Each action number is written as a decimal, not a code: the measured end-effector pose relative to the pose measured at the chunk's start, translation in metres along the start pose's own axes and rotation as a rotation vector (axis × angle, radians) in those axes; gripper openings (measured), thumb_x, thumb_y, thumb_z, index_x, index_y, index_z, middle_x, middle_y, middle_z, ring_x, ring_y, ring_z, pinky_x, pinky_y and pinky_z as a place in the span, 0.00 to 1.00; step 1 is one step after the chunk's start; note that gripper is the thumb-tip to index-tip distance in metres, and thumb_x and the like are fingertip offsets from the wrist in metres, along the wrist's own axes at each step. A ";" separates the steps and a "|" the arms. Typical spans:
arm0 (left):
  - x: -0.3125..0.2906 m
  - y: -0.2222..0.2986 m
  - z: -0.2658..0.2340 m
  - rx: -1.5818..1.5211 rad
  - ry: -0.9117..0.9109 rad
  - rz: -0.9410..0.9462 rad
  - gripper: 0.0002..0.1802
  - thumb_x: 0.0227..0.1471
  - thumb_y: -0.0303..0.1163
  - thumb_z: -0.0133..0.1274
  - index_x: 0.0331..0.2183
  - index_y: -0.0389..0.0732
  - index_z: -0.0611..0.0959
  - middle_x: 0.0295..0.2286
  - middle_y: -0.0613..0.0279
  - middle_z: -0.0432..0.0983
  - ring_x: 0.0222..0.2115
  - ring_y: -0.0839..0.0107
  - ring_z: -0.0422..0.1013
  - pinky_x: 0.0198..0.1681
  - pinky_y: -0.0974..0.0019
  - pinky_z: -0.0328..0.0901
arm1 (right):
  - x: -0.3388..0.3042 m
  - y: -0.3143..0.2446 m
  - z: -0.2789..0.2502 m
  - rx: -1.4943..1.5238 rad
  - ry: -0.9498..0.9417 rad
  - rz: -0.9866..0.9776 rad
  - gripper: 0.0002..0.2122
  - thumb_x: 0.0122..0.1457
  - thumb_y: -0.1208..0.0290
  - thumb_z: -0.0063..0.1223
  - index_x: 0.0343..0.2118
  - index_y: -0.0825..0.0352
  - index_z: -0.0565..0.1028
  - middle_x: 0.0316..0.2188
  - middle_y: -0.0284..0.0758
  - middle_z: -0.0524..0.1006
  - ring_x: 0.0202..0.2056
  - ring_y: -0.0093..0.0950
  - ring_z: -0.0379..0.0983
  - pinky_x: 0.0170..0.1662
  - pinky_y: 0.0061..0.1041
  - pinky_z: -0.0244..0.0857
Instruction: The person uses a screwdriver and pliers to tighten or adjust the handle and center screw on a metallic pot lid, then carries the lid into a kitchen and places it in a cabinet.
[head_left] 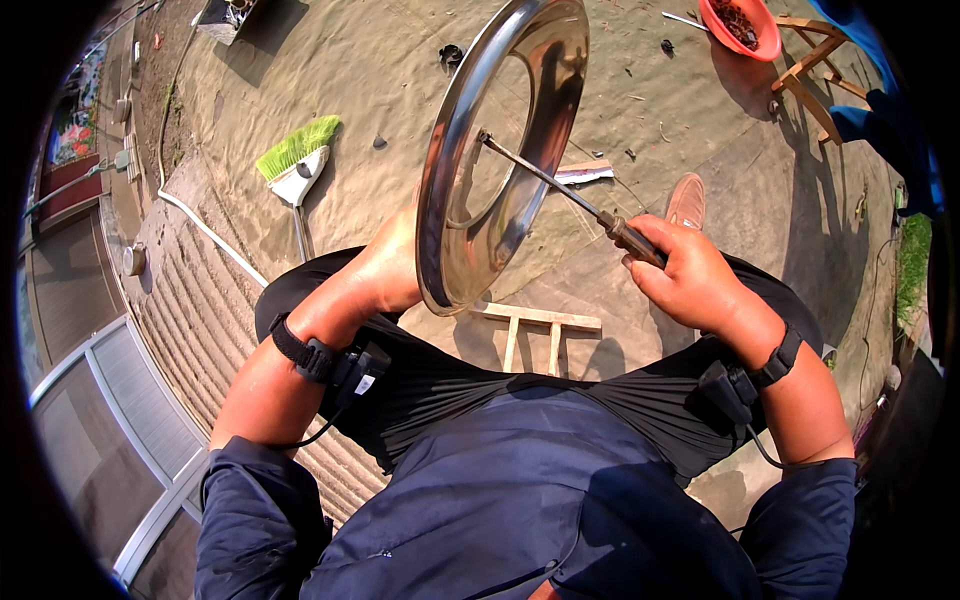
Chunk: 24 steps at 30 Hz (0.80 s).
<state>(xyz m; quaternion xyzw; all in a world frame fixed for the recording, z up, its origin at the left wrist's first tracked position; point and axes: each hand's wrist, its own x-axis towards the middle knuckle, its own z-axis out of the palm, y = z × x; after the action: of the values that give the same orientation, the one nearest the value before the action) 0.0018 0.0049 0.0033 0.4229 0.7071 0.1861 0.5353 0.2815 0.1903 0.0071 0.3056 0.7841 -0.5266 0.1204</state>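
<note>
A shiny metal ring (445, 200) with a broad rim and a large round opening is held up tilted, almost on edge, in front of me. My left hand (395, 260) grips its lower left side; the fingers are hidden behind the metal. In my right hand (690, 270) is a screwdriver-like tool (570, 200) with a brown handle and a long thin shaft. Fingers wrap round that handle. The shaft points up and left across the ring, and its dark tip shows against the opening. Whether the tip touches the metal, I cannot tell.
Between my legs a small wooden frame (540, 318) lies on the ground sheet. A green-bristled broom (298, 165) lies at the left. Far right are a red basin (742, 28) of brown bits and a wooden stool (812, 65). A grey container (228, 18) stands far left.
</note>
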 end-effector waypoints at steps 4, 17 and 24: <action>0.000 -0.011 0.003 -0.016 0.010 0.047 0.31 0.52 0.43 0.64 0.50 0.32 0.75 0.41 0.45 0.74 0.39 0.64 0.73 0.44 0.61 0.68 | 0.001 0.000 -0.002 -0.172 0.073 0.010 0.13 0.57 0.71 0.53 0.45 0.65 0.75 0.31 0.46 0.79 0.35 0.48 0.76 0.39 0.39 0.68; 0.010 -0.032 0.004 -0.081 -0.013 0.176 0.30 0.49 0.42 0.66 0.49 0.36 0.77 0.45 0.49 0.71 0.49 0.59 0.65 0.54 0.59 0.63 | 0.003 0.007 -0.004 -0.420 0.225 -0.105 0.16 0.54 0.74 0.57 0.47 0.60 0.75 0.31 0.43 0.80 0.31 0.47 0.77 0.33 0.42 0.70; 0.007 -0.012 0.002 -0.269 0.014 0.120 0.24 0.55 0.38 0.62 0.50 0.37 0.78 0.42 0.52 0.71 0.45 0.63 0.68 0.52 0.63 0.64 | 0.005 0.011 -0.006 -0.639 0.342 -0.181 0.16 0.53 0.74 0.58 0.47 0.60 0.74 0.30 0.40 0.78 0.27 0.43 0.76 0.30 0.38 0.69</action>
<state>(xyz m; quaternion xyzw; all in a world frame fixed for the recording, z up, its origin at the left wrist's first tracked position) -0.0013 0.0029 -0.0105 0.3874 0.6530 0.3137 0.5702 0.2854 0.2002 -0.0015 0.2656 0.9415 -0.2051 0.0299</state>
